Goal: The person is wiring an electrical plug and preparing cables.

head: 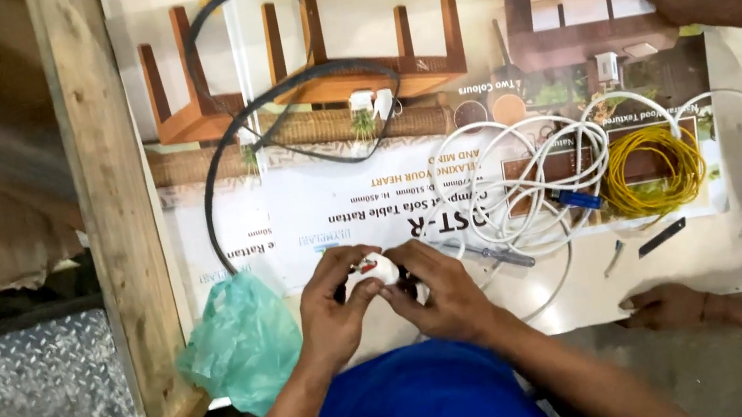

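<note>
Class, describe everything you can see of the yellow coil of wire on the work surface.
The yellow coil of wire is thin, plastic-looking cable wound into a loose, roughly round bundle of many turns. It lies flat on the printed poster covering the bench, toward the right. White cable loops lie tangled at its left edge and one arcs over its top. No hand touches it.

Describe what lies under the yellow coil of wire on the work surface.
The yellow coil rests on a large printed furniture poster, overlapping loops of white cable at its left edge. The surface beneath the poster is hidden.
</note>
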